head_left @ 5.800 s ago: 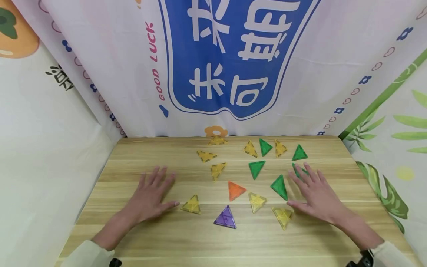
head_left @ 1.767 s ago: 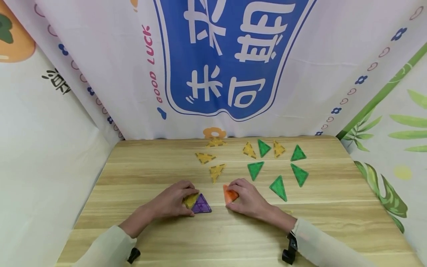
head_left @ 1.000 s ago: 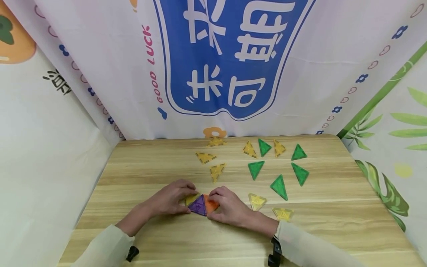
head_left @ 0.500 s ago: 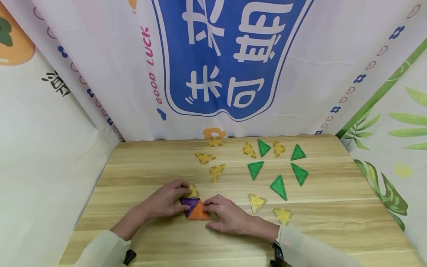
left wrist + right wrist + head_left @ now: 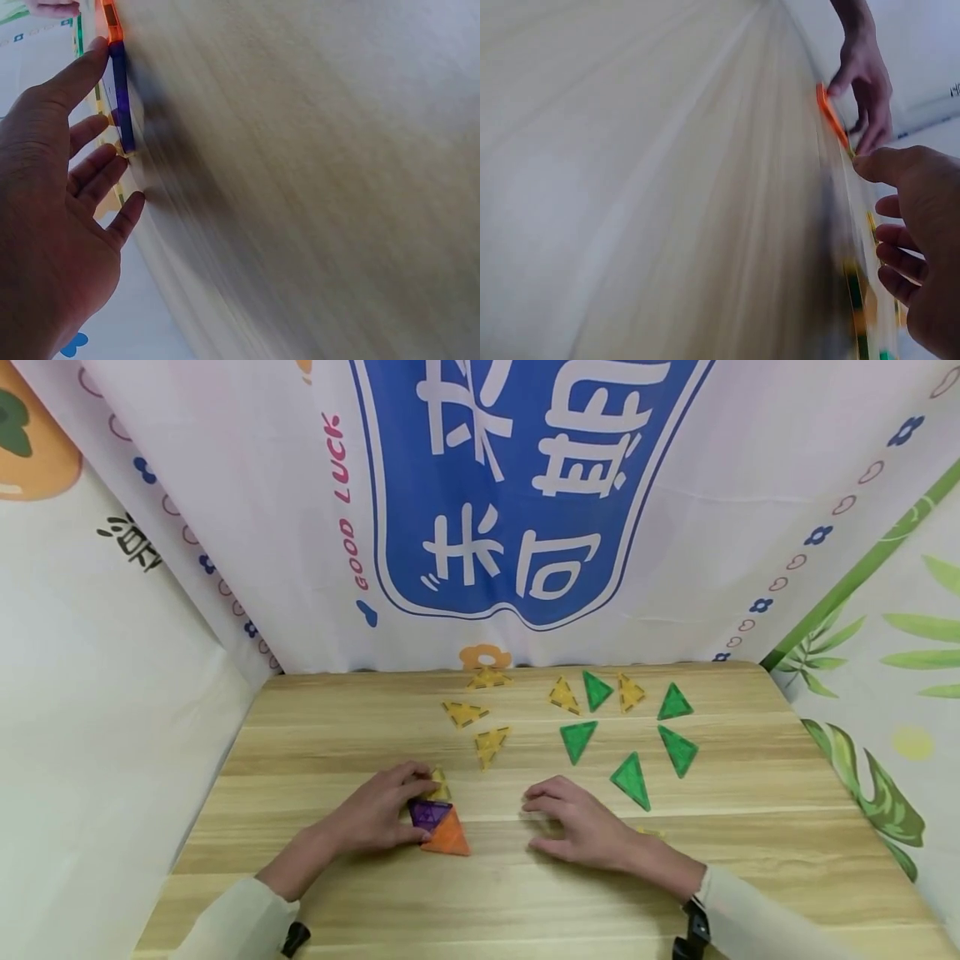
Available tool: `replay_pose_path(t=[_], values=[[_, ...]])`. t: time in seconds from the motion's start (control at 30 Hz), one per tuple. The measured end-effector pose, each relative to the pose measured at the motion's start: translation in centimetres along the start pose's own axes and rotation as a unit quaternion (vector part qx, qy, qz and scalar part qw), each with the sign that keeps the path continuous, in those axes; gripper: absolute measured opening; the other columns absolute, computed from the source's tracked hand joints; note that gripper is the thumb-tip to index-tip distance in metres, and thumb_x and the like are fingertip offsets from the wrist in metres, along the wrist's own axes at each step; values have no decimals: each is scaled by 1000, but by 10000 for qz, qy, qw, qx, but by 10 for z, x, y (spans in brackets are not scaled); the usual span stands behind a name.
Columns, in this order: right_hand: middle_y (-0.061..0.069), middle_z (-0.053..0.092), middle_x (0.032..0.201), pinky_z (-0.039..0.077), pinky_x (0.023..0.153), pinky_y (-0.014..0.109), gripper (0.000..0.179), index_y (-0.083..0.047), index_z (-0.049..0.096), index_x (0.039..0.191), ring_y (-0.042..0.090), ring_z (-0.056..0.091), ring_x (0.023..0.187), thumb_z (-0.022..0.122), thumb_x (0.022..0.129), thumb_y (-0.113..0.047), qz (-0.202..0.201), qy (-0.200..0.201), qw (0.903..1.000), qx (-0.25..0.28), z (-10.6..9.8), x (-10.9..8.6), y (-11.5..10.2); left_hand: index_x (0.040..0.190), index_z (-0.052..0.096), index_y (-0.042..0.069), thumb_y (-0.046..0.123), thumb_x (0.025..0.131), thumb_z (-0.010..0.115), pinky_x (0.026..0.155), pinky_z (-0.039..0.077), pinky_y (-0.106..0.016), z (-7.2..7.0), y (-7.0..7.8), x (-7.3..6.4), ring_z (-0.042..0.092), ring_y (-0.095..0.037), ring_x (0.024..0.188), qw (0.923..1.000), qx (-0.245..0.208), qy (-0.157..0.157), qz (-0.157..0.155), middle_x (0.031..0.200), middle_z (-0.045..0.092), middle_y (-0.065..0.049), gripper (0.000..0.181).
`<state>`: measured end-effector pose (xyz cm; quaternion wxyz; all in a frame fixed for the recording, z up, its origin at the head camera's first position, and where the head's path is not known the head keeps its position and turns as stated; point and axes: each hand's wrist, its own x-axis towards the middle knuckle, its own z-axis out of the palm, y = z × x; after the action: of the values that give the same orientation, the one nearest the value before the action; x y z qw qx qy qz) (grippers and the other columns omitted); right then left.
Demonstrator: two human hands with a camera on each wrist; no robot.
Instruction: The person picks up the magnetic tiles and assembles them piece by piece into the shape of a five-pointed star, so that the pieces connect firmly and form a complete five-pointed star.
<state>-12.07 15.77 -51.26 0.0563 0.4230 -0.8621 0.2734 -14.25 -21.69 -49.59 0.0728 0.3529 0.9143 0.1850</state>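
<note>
Three translucent triangular magnetic tiles lie edge to edge at mid-left: a yellow tile at the back, a purple tile, and an orange tile in front. My left hand holds the group from its left side, index finger over the yellow tile and thumb by the purple and orange ones. In the left wrist view the thumb tip meets the edge where orange joins purple. My right hand hovers apart to the right, fingers loosely bent with nothing between them. It hides one pale yellow tile and most of another.
Several green triangular tiles lie at the back right of the wooden table. Several amber triangular tiles lie near the back edge. A printed curtain hangs right behind the table.
The right hand brought the orange tile left against the purple one, then released it and moved away rightward. The joined tiles have been turned. The left hand stays by them.
</note>
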Motion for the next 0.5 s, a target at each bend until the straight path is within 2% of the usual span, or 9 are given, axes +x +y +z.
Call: replay_pose_path(t=[0.27,0.37,0.5], values=[[6,65,133,55,101,47,55,-8,74,126,23,60,124,93,82,-35,529,-127,9981,-297,-28,-31,20,145,65,12,38,89,86,112,47,-53,-6,-1,6,53,-29,137,9991,-139,-326,223,154,50,-9,65],[5,65,132,56,100,46,58,-8,74,127,22,61,122,94,81,-38,654,-180,9971,-333,-31,-38,23,144,66,11,35,89,87,113,48,-51,-7,-2,7,52,-29,138,9987,-143,-366,338,154,50,-9,64],[6,66,129,57,97,44,57,-6,74,125,22,62,118,93,81,-37,630,-143,9969,-439,-29,-42,26,143,66,10,32,88,88,114,47,-52,-7,-3,6,50,-31,141,9981,-105,-407,446,154,50,-11,63]])
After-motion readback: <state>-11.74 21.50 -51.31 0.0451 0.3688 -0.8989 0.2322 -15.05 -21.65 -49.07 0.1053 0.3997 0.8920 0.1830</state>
